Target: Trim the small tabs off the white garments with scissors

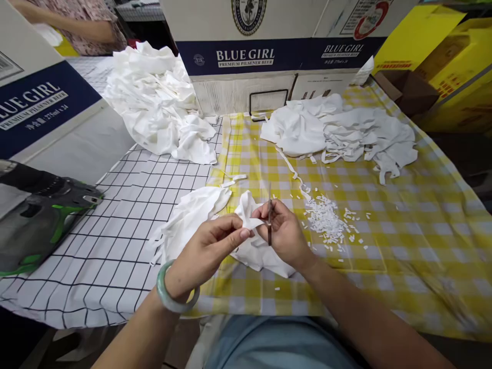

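My left hand (215, 243), with a pale green bangle (166, 294) at the wrist, pinches the edge of a white cloth piece (248, 205) in front of me. A narrow white strip of it stretches toward my right hand (284, 233). My right hand is closed around a small pair of scissors (269, 215), whose thin blade points up and away from me; its handles are mostly hidden by my fingers. Below both hands, more white cloth (192, 210) lies crumpled on the table. To the right sits a heap of tiny white clippings (326, 218).
A big white cloth pile (154, 102) is at back left, another (338, 125) at back right. Beer cartons (280, 56) stand behind and at left (46, 102). A grey-green power tool (38, 215) lies left. Yellow bags (461, 72) are far right. Another person's arm (77, 25) shows upper left.
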Motion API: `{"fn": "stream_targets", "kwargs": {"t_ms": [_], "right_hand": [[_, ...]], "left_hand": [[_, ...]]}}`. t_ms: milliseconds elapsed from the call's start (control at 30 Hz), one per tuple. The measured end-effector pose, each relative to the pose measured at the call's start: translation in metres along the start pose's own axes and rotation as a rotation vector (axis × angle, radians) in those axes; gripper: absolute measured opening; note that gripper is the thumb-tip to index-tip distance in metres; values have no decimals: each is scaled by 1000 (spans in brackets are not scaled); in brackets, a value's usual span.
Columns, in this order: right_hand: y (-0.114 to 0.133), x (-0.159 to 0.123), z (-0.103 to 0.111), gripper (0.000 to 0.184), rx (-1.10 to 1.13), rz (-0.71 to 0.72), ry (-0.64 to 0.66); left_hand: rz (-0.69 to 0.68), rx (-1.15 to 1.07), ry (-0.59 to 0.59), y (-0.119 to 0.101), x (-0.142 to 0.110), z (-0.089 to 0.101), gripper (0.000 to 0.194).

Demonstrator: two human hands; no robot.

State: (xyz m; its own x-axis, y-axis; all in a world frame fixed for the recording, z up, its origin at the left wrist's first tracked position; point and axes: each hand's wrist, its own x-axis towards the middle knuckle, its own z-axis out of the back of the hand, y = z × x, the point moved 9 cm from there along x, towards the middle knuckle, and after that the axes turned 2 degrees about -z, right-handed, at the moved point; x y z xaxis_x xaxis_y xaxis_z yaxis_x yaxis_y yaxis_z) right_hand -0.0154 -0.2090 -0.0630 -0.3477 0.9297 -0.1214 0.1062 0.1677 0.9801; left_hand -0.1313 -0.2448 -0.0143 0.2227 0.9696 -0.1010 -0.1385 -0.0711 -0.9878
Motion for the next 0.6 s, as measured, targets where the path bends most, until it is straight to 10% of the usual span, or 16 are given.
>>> {"fn": "stream_targets", "kwargs": {"t_ms": [133, 233, 600], "right_hand": [[-5, -10, -27, 36, 271, -129, 130], [-1, -22, -26, 35, 203, -115, 164], [44, -45, 42, 47, -919, 66, 93]], "left_hand": [[-241, -81, -196, -17, -2, 2, 17], [-170, -422, -273, 4, 3, -8, 18], [-112, -336, -264, 15, -2, -49, 20]]}}
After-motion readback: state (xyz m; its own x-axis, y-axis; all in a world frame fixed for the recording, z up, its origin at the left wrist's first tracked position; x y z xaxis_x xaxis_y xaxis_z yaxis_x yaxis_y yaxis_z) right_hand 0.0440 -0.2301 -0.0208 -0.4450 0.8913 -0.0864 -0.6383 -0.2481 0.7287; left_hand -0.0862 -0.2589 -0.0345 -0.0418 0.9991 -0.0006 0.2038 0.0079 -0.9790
